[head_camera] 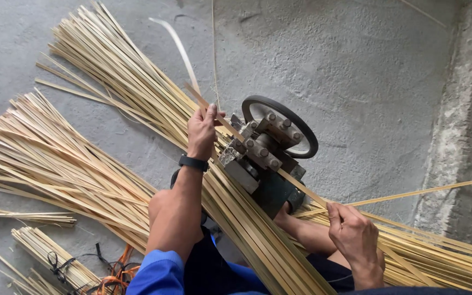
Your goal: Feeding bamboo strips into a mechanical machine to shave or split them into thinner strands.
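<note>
A thin bamboo strip (pixel 258 155) is passed through a small dark machine (pixel 263 158) with a black wheel (pixel 307 131) on the concrete floor (pixel 367 65). The strip is pinched by closed fingers of the left hand (pixel 202 131) beyond the machine and of the right hand (pixel 353 229) on the near side. Bundles of strips (pixel 55 158) lie around.

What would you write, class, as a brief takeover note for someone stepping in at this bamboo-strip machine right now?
Left hand: pinching one bamboo strip on the far side of the small wheeled machine.
Right hand: grip on the same strip on the near side.
The strip runs through the machine's bolted head, beside its black wheel.
Long strips fan out over the concrete floor; more bundles lie left.
Done: strip threaded.
Left: cannot tell which strips are processed.
</note>
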